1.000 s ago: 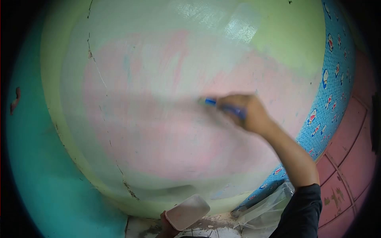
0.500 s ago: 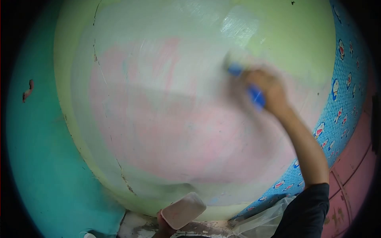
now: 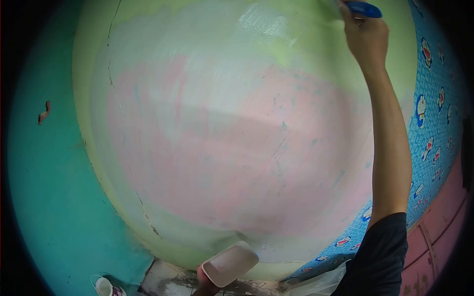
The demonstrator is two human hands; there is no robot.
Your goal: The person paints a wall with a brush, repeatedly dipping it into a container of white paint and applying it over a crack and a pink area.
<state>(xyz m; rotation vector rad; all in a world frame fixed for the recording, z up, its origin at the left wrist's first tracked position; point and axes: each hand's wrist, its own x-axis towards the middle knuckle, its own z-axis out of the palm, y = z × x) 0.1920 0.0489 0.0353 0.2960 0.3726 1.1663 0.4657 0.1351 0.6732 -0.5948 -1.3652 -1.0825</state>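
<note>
My right hand (image 3: 368,42) is raised to the upper right of the view, its fingers wrapped around a paintbrush (image 3: 366,9) with a blue handle. The bristle end lies near the top edge of the frame, blurred against the yellow-green part of the wall (image 3: 276,172). Whitish paint thinly covers much of this wall over pink and green, with a wet, shiny patch (image 3: 261,24) near the top. Low in the middle, my left hand (image 3: 203,278) grips a pale rectangular plastic tub (image 3: 230,265), tilted so that its inside shows. Most of the left hand is hidden behind the tub.
A teal wall (image 3: 54,182) with a chipped spot (image 3: 44,112) stands on the left. Blue cartoon-patterned wallpaper (image 3: 429,113) borders the right side, beside a pink panel (image 3: 439,241). A white bucket (image 3: 104,286) and clear plastic sheeting (image 3: 321,283) sit low down.
My right hand has carried the paintbrush up and to the right, from the middle of the wall to the top. My left hand holds the tub in nearly the same place.
</note>
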